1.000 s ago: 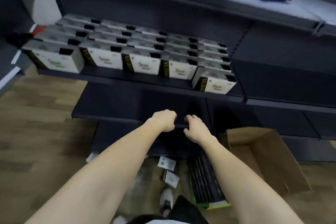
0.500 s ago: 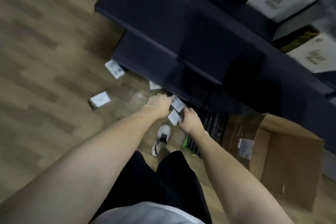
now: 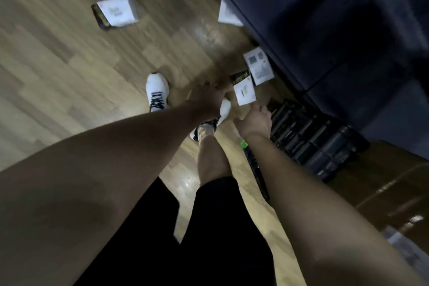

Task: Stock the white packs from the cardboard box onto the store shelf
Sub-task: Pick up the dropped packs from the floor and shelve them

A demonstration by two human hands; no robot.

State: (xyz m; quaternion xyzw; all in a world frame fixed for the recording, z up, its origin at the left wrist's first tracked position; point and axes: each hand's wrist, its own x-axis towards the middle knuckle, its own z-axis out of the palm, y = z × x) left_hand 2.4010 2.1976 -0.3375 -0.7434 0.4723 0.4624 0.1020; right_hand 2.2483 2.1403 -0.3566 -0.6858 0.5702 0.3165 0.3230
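Two hands reaching down toward the wooden floor (image 3: 69,58), beside the dark base of the store shelf (image 3: 313,18). Left hand (image 3: 209,100) blurred, grip impossible to tell, near a white pack (image 3: 245,94) on the floor. Right hand (image 3: 255,118) open, fingers spread, just below that same pack, contact unclear. Second white pack (image 3: 258,68) just beside it, against the shelf base. Another pack (image 3: 116,13) well apart on the floor, one more (image 3: 228,14) at the shelf edge. Cardboard box (image 3: 394,193) at right. White shoes (image 3: 157,91) and black shorts (image 3: 185,239) below.
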